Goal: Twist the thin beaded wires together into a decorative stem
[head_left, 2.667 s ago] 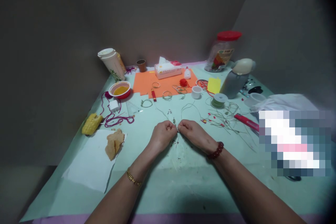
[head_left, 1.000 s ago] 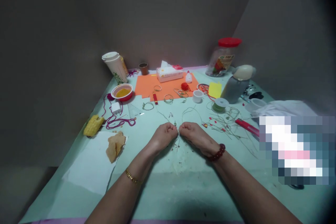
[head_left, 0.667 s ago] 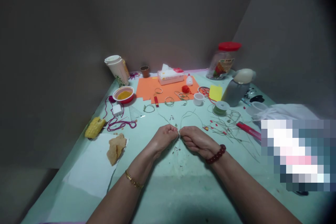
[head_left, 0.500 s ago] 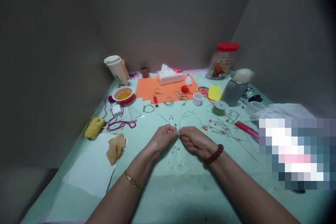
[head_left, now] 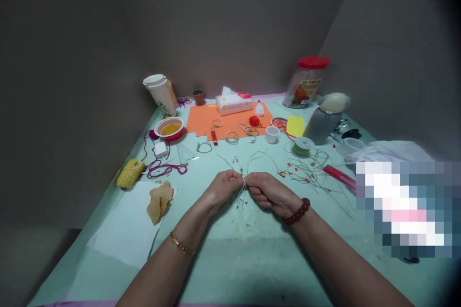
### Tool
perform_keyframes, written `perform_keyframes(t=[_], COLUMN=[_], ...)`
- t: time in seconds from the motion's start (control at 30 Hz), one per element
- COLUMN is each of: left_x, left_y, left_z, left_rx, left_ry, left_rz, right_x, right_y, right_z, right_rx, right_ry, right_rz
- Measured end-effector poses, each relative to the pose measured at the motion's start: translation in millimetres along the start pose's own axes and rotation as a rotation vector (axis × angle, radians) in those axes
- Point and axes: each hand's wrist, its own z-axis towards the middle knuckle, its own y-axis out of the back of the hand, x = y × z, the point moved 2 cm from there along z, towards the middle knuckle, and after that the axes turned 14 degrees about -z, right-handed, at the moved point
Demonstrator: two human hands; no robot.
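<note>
My left hand (head_left: 224,190) and my right hand (head_left: 270,193) meet at the middle of the pale green table (head_left: 230,259), both with fingers closed in a pinch. Between the fingertips runs a thin pale thread (head_left: 244,185), held by both hands; its ends trail up the table in loops toward the far side. A gold chain sits on my left wrist and a dark red bead bracelet (head_left: 298,212) on my right.
Behind the hands lie an orange sheet (head_left: 230,122) with small rings, a tissue box (head_left: 233,103), a red bowl (head_left: 169,128), a green thread spool (head_left: 301,146), a red-lidded jar (head_left: 306,84), a grey bottle (head_left: 324,117). Corn (head_left: 130,172), a cracker on white paper (head_left: 122,230) lie left.
My hands stay pinched together at the same spot; the right hand has rolled slightly so its fingers curl under. The camera has shifted a little.
</note>
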Motion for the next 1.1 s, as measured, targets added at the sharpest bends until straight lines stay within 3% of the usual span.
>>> perform_keyframes(t=[0.53,0.73,0.77,0.87,1.0,1.1], left_x=[-0.6,-2.1,-2.4,-3.2,-4.2,-5.1], left_y=[-1.6,-1.3,-1.5,-2.7,-3.9,-3.3], left_z=[-1.6,-2.1,-2.3,-2.9,-2.8,-2.4], left_rx=[-0.006,-0.03,-0.034,-0.033,-0.003,0.016], left_ry=[-0.011,0.038,0.042,0.05,0.046,0.058], left_rz=[0.018,0.031,0.032,0.029,0.02,0.025], right_x=[0.2,6.5,5.5,-1.7,-8.5,-10.9], right_y=[-3.9,4.8,1.1,-17.2,-34.6,-35.4], right_z=[-0.5,-24.5,-27.7,-29.2,-21.1,-17.7], right_rx=[-0.093,-0.612,-0.609,-0.426,-0.309,-0.273], right_ry=[-0.008,0.143,0.118,-0.016,-0.019,-0.017], right_rz=[-0.064,-0.423,-0.433,-0.297,0.087,0.187])
